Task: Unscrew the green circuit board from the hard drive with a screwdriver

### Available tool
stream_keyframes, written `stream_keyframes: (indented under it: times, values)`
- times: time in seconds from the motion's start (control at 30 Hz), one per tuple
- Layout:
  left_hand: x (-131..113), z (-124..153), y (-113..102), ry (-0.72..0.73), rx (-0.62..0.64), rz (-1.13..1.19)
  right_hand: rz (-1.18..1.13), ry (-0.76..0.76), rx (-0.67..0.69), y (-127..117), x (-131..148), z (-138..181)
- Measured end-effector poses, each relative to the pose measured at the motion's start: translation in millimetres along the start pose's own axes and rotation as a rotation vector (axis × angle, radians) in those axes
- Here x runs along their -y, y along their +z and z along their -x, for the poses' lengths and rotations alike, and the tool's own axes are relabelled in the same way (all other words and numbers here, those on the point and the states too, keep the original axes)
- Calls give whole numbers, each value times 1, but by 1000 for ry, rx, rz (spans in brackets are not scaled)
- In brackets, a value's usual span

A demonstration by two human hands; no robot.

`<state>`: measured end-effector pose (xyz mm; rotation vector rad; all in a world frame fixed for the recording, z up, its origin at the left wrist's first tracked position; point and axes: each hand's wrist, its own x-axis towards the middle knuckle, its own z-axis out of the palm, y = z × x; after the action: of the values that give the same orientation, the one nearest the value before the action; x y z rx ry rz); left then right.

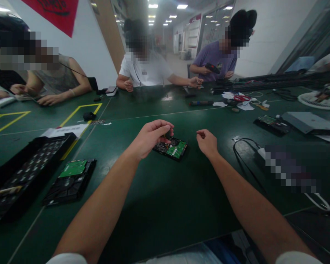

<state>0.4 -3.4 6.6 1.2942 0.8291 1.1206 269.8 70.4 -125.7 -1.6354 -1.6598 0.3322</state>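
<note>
A hard drive (177, 149) with a green circuit board facing up lies on the green table in front of me. Over its left end is my left hand (155, 136), thumb and fingers pinched together. Whatever sits between those fingertips is too small and dark to name. To the right of the drive, apart from it, my right hand (206, 141) hovers just above the table. Its fingers are curled and pressed together, and I cannot make out anything in them. The left hand hides part of the drive.
Left are a second hard drive (71, 179) and a long black tray (30, 172) of small parts. To the right lie a third drive (272, 124), a grey metal box (310, 123) and a cabled device (288, 165). Several people sit across the table (143, 205).
</note>
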Motion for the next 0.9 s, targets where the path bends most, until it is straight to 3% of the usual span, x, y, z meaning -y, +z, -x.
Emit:
stream_keyframes:
  times: [0.17, 0.37, 0.9]
  values:
    - [1, 0, 1, -2, -5, 3, 84, -124, 128, 7, -1, 3]
    - [6, -1, 0, 7, -10, -1, 215, -383, 250, 14, 6, 6]
    - [1, 0, -2, 35, -25, 13, 253, -343, 243, 9, 13, 8]
